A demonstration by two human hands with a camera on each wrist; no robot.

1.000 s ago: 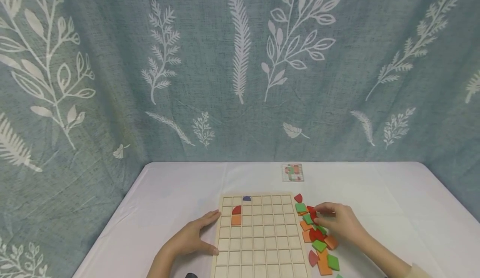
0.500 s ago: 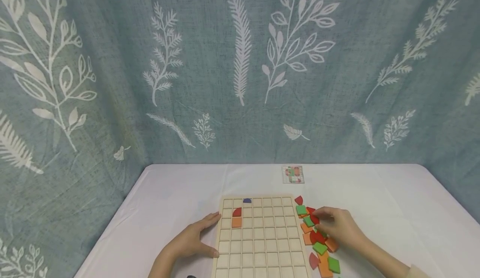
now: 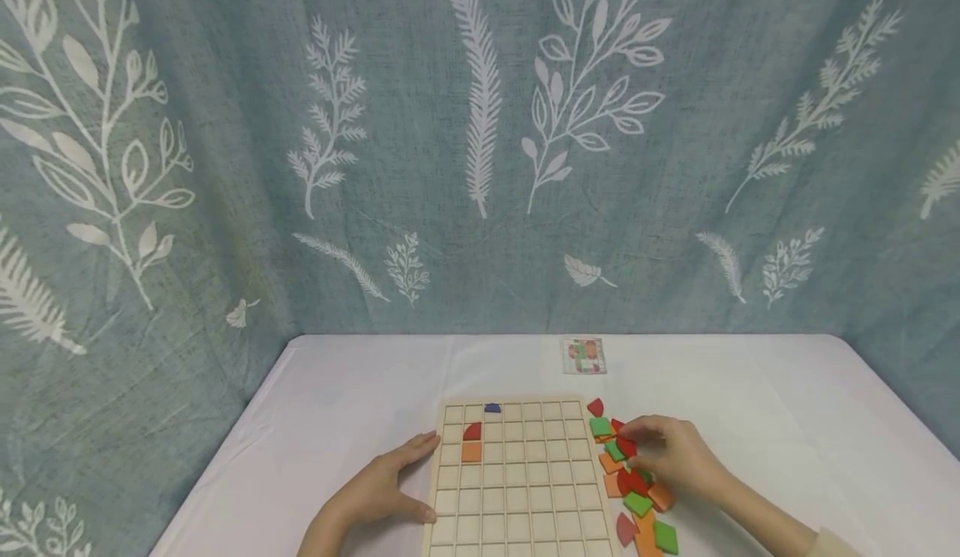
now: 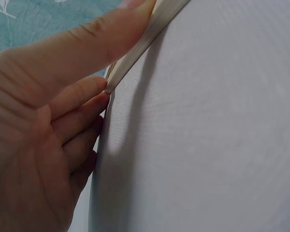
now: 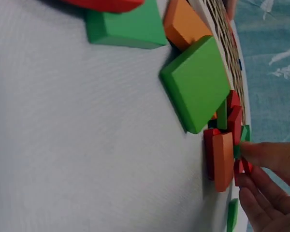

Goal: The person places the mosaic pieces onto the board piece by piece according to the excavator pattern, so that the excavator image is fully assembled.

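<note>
A wooden grid board [image 3: 498, 499] lies on the white table. My left hand [image 3: 378, 486] is at its left side, fingers and thumb stretched, the tips against its edge; the left wrist view shows my left hand [image 4: 53, 111] close, with the board's side [image 4: 140, 50] under thumb and fingertips. On the board sit a red quarter-circle tile [image 3: 472, 432], an orange square tile [image 3: 471, 452] and a blue rounded piece [image 3: 492, 408]. My right hand [image 3: 678, 457] reaches into the tile pile, with bent thumb and fingers around a red tile [image 3: 626, 447]. The right wrist view shows these fingertips [image 5: 246, 186] on red pieces.
Along the board's right edge are green square tiles [image 3: 665, 538], orange ones [image 3: 611, 463] and a pink-red quarter-circle [image 3: 626, 529], some overlapping. A small pattern card [image 3: 584, 356] lies at the back. Behind the table hangs a teal leaf-print curtain [image 3: 420, 165].
The head view has tilted up slightly, so the table sits lower in it. My right hand has shifted slightly towards me over the red tiles. My left hand stays at the board's edge.
</note>
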